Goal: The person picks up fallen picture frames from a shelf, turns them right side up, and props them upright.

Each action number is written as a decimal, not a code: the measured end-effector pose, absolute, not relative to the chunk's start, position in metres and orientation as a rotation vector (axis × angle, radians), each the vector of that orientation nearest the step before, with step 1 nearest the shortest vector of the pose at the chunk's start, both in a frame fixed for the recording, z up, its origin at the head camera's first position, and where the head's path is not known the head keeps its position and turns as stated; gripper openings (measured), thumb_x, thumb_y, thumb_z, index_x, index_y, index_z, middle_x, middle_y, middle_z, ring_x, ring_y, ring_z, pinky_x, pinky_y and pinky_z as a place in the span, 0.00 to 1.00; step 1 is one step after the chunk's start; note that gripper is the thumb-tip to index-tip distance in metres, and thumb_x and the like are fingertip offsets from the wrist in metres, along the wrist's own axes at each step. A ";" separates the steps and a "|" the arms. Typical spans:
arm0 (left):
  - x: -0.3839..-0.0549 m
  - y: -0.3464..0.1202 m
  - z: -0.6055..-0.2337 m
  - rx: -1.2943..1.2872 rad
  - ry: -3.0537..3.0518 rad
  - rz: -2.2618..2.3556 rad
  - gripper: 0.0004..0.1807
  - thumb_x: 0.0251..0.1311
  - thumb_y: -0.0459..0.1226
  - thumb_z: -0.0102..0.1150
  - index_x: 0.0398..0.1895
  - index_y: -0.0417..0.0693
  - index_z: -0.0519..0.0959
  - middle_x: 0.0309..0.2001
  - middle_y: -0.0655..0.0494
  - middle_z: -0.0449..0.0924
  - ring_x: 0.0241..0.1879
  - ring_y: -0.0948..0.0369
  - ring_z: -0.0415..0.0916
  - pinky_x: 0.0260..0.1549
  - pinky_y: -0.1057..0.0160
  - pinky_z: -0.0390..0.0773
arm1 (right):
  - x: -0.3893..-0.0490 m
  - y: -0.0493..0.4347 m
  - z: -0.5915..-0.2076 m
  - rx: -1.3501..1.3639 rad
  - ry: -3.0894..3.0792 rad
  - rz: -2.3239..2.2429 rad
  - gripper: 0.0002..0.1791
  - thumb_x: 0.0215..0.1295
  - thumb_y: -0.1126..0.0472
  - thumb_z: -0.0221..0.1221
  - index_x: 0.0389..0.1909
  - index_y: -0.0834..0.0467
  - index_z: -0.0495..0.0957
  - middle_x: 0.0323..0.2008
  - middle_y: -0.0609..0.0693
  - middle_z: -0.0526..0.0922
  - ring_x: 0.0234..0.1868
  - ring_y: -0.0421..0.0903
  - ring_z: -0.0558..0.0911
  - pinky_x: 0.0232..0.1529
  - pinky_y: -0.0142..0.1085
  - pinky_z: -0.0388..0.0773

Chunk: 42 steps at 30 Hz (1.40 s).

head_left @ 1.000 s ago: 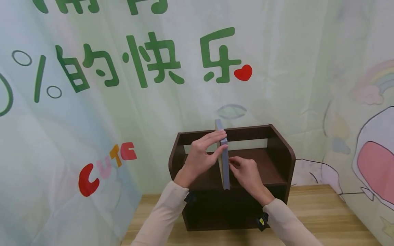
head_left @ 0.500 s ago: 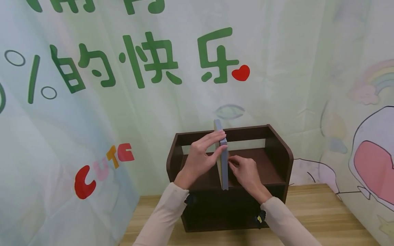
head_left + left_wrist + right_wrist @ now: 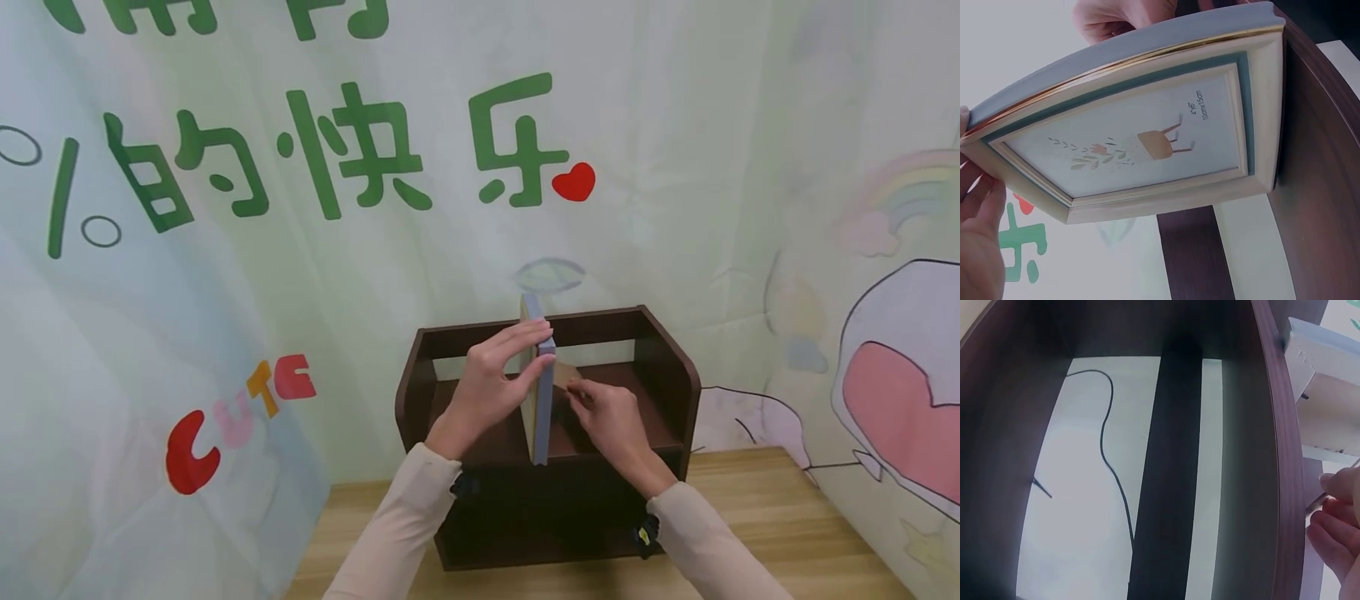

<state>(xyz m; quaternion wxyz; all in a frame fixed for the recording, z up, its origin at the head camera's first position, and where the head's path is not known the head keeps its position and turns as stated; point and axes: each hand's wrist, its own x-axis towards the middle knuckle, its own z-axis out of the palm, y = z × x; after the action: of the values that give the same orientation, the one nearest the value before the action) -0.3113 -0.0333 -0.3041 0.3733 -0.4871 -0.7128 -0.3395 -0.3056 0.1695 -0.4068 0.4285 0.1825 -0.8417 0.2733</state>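
A picture frame (image 3: 542, 408) with a grey-blue outer edge stands upright, edge-on in the head view, on the upper board of a dark brown desktop shelf (image 3: 667, 408). In the left wrist view its front (image 3: 1147, 137) shows a plant print inside a cream and teal border. My left hand (image 3: 487, 383) grips the frame's top edge, fingers over the top and thumb at the near edge. On the frame's back side, my right hand (image 3: 611, 421) pinches the edge of a brown stand flap (image 3: 564, 375) angled out from the back. The right wrist view shows those pinching fingers (image 3: 1329, 540).
The shelf has raised side panels (image 3: 684, 375), a rear rail (image 3: 600, 325) and a dark lower compartment (image 3: 555, 508). It stands on a wooden table (image 3: 757, 492) against a printed curtain (image 3: 675, 167). A thin dark line (image 3: 1107, 456) shows through the shelf's back opening.
My right hand has shifted slightly right, away from the frame, and the brown flap now shows swung out from its back. My left hand keeps its grip; the head view has turned slightly right.
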 end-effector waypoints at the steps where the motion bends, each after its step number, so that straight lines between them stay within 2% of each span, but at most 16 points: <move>1: -0.311 -0.032 -0.304 -1.250 -1.823 -0.871 0.20 0.64 0.34 0.72 0.58 0.41 0.86 0.61 0.45 0.87 0.64 0.53 0.84 0.63 0.58 0.82 | -0.305 0.171 -0.407 0.463 -2.092 0.665 0.10 0.60 0.68 0.74 0.42 0.63 0.91 0.38 0.57 0.94 0.33 0.49 0.93 0.35 0.42 0.89; 13: -0.314 -0.012 -0.303 -1.298 -1.824 -0.897 0.19 0.64 0.35 0.72 0.58 0.41 0.86 0.60 0.46 0.87 0.65 0.54 0.83 0.66 0.59 0.80 | -0.299 0.195 -0.412 0.523 -1.995 0.588 0.11 0.60 0.69 0.73 0.45 0.63 0.90 0.42 0.59 0.93 0.41 0.54 0.93 0.42 0.45 0.89; 31: -0.315 0.019 -0.300 -1.390 -1.954 -0.846 0.20 0.68 0.37 0.68 0.61 0.42 0.84 0.64 0.47 0.85 0.69 0.56 0.79 0.70 0.63 0.76 | -0.297 0.207 -0.423 0.539 -1.972 0.606 0.11 0.58 0.74 0.73 0.42 0.65 0.90 0.40 0.60 0.93 0.40 0.55 0.93 0.40 0.47 0.89; 42: -0.314 0.027 -0.299 -1.419 -1.999 -0.786 0.20 0.68 0.37 0.69 0.62 0.41 0.84 0.63 0.46 0.85 0.70 0.53 0.79 0.68 0.63 0.77 | -0.295 0.208 -0.430 0.505 -1.998 0.603 0.12 0.57 0.74 0.73 0.43 0.65 0.90 0.40 0.59 0.93 0.40 0.54 0.93 0.41 0.46 0.89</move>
<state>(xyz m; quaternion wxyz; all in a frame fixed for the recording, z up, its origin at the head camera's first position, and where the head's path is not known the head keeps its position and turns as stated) -0.3141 0.0273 -0.2992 0.2796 -0.5293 -0.7454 -0.2932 -0.2947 0.2076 -0.4298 0.4771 0.2069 -0.8177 0.2468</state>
